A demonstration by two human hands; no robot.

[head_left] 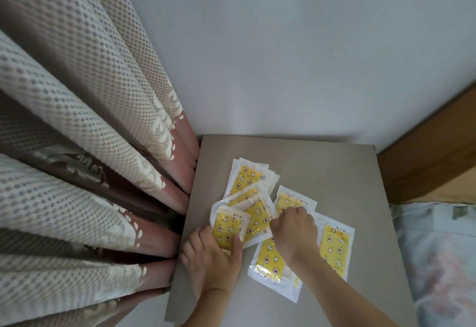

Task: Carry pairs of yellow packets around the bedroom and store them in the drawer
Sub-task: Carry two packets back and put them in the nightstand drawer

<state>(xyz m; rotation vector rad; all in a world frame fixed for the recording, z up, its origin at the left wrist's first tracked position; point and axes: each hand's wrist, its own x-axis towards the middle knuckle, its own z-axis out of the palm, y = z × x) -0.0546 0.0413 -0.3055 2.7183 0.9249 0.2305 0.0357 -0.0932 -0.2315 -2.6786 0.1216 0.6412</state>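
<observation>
packets (257,213) lie fanned across the grey bench (334,172) beside the curtain (77,146); left hand (211,257) grip pinches one packet (228,226), right hand (293,231) grip curls onto another (291,201).

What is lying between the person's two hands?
In the head view, overlapping yellow packets fill the gap between the left hand and right hand.

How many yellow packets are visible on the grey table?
6 at least: far one, one below, centre, left-hand one, right-hand one, rightmost, nearest. That lists 7; stacked ones may hide.
</observation>
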